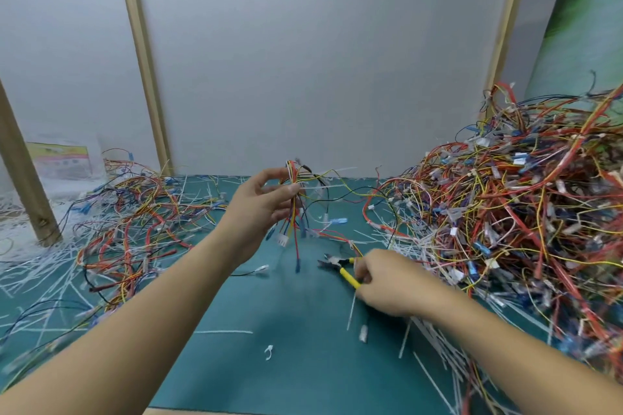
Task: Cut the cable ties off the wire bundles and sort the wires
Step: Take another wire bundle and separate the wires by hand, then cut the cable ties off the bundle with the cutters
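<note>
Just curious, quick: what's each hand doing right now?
Left hand: holds a wire bundle.
Right hand: grips the cutters.

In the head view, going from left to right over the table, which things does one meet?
Wooden post → smaller wire pile → left hand → wire bundle it holds → yellow-handled cutters → right hand → large wire pile.

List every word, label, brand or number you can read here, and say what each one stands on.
No text can be read in this view.
Printed package behind the frosted panel, far left: coloured print, too blurred to read.
Cutters in the right hand: no brand or marking legible.
Wire pile on the right: nothing on it is large or sharp enough to read.
</note>
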Motion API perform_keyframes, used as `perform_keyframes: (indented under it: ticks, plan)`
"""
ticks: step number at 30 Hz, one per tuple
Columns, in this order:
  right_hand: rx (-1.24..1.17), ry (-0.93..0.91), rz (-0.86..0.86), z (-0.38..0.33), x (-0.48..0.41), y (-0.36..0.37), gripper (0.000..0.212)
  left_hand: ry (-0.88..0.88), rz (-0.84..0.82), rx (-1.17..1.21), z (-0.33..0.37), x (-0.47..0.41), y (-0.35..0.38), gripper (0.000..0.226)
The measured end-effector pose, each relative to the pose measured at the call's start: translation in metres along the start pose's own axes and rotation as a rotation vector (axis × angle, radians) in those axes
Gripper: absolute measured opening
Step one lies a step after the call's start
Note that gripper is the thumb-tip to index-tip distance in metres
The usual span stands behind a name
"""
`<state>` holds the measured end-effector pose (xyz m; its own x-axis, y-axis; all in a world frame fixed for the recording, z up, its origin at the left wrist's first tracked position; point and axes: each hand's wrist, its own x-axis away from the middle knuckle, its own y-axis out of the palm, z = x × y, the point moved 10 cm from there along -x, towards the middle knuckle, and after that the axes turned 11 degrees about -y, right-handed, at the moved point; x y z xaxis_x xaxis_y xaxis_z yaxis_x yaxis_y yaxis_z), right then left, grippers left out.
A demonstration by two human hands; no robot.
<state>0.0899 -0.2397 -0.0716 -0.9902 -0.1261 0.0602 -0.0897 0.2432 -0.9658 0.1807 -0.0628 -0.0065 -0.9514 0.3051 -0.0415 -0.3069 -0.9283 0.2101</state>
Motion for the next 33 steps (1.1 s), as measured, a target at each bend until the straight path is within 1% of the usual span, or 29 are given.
perform_keyframes:
  ticks: [2,4,6,8,12,15,17,19,21,25,26,27,28,29,30,33]
  plan:
    - [-0.031,-0.015,-0.014,0.006,0.007,-0.013,0.015,0.017,0.040,-0.036,-0.001,-0.004,-0.007,0.020]
    - [-0.052,-0.012,-0.005,0.013,0.015,-0.027,0.020,0.021,0.058,-0.021,-0.004,-0.010,-0.011,0.019]
    - [-0.172,-0.018,0.000,0.023,0.022,-0.035,0.022,0.018,0.089,0.014,-0.007,-0.017,-0.017,0.018]
    - [-0.371,-0.053,0.055,0.033,0.028,-0.043,0.022,0.030,0.134,0.022,-0.009,-0.022,-0.023,0.016]
    - [-1.035,-0.108,0.184,0.048,0.039,-0.056,0.023,0.079,0.233,-0.004,-0.021,-0.022,-0.035,0.021]
    - [-1.384,-0.134,0.238,0.053,0.032,-0.059,0.028,0.085,0.254,0.030,-0.034,-0.020,-0.038,0.023]
    - [-1.552,-0.174,0.302,0.055,0.023,-0.063,0.037,0.078,0.240,0.044,-0.038,-0.019,-0.038,0.023]
    - [-1.622,-0.225,0.331,0.050,0.013,-0.067,0.036,0.073,0.226,0.031,-0.038,-0.017,-0.037,0.024]
    - [-1.712,-0.295,0.293,0.040,0.002,-0.070,0.031,0.077,0.225,-0.001,-0.037,-0.014,-0.035,0.024]
    - [-1.834,-0.423,0.246,0.031,-0.016,-0.087,0.027,0.082,0.230,-0.039,-0.036,-0.010,-0.029,0.022]
    - [-1.899,-0.431,0.211,0.027,-0.021,-0.090,0.030,0.077,0.218,-0.029,-0.037,-0.010,-0.027,0.023]
    - [-1.989,-0.377,0.179,0.027,-0.026,-0.083,0.037,0.071,0.204,-0.012,-0.038,-0.010,-0.024,0.023]
    - [-2.055,-0.280,0.132,0.032,-0.027,-0.071,0.046,0.065,0.190,0.007,-0.039,-0.010,-0.022,0.023]
    - [-2.080,-0.264,0.086,0.031,-0.025,-0.069,0.053,0.058,0.178,0.025,-0.040,-0.010,-0.021,0.023]
    - [-2.104,-0.298,0.031,0.026,-0.024,-0.068,0.057,0.053,0.167,0.040,-0.041,-0.010,-0.020,0.022]
    - [-2.150,-0.396,-0.123,-0.004,-0.019,-0.054,0.059,0.035,0.149,0.074,-0.043,-0.009,-0.016,0.020]
